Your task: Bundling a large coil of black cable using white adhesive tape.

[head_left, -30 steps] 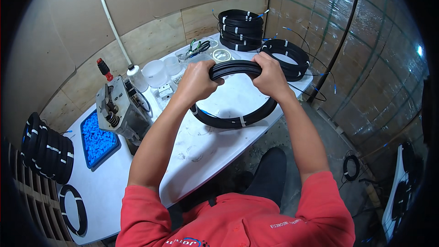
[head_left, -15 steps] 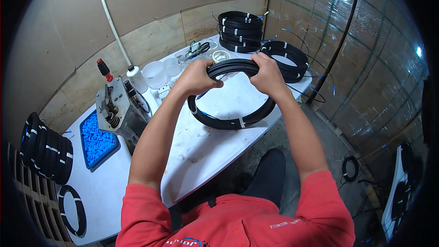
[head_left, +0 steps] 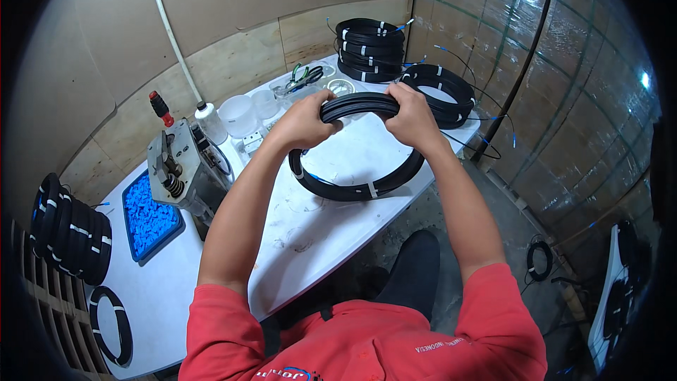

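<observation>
The left hand (head_left: 305,121) and right hand (head_left: 415,116) are closed round a black cable coil (head_left: 361,104) near the table's (head_left: 300,261) front edge. Toward the back edge, a tray (head_left: 163,247) holds small blue pieces (head_left: 148,213).

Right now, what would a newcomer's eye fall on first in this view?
Most likely the large black cable coil, gripped by the left hand and right hand near the middle of the picture. Next come the bright blue pieces in a tray at the left, beside a metal machine, then the stack of black coils on the table's far end.
</observation>
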The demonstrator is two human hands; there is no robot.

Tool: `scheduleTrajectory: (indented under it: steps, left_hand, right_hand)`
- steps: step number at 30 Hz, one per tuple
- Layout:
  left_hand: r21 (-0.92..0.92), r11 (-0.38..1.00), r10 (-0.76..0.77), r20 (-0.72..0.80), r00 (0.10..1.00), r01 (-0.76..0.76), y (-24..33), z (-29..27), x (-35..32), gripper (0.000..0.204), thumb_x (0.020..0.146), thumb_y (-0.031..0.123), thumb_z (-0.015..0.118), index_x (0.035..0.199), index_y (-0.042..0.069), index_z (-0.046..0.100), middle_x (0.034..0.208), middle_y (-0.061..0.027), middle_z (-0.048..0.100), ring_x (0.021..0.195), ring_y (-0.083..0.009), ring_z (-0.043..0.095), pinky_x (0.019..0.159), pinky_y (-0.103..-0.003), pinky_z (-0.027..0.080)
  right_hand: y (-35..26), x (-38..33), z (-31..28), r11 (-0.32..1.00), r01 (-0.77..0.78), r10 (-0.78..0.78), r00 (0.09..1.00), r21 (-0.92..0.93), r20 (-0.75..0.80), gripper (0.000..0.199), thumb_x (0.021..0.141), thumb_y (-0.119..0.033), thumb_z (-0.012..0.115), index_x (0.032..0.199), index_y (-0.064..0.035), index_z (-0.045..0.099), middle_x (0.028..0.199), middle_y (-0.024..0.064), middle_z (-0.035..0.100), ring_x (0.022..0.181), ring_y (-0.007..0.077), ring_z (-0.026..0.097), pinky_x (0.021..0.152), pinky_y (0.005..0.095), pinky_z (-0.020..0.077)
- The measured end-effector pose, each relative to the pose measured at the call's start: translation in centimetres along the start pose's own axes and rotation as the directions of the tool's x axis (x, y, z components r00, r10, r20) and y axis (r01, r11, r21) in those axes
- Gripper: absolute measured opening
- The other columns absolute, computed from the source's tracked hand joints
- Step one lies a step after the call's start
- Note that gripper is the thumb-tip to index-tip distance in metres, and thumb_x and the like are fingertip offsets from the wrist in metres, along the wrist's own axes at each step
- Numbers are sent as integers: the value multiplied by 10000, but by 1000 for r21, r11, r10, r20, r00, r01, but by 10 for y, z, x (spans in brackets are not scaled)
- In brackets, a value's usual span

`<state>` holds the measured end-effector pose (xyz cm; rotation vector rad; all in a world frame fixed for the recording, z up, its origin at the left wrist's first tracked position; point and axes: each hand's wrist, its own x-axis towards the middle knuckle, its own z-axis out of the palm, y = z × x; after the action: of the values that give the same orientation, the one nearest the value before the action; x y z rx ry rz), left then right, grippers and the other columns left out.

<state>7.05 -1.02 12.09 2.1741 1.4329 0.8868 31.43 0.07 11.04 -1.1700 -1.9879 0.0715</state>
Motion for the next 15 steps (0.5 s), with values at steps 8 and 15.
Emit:
scheduleTrajectory:
  steps: [8, 15]
  left_hand:
    - [163, 980, -133, 133, 982, 111, 29, -7, -1, 387, 789, 241, 832, 1087, 27, 710, 875, -167, 746, 849, -316, 719, 794, -423, 542]
    - [258, 962, 98, -32, 995, -86, 42, 8, 2, 227, 802, 123, 780, 953, -16, 685, 870, -233, 711, 856, -414, 686, 771, -475, 513]
  right_hand:
    - [-1, -1, -3, 1000, -4, 3, 998, 17, 63, 225, 771, -59, 765, 960, 6, 661, 974, 196, 674, 933, 420, 653, 811, 469, 515]
    - [-5, -4, -7, 1000, 9, -8, 998, -8, 68, 229, 777, -106, 798, 936, 5, 675, 960, 196, 673, 914, 409, 657, 792, 461, 519]
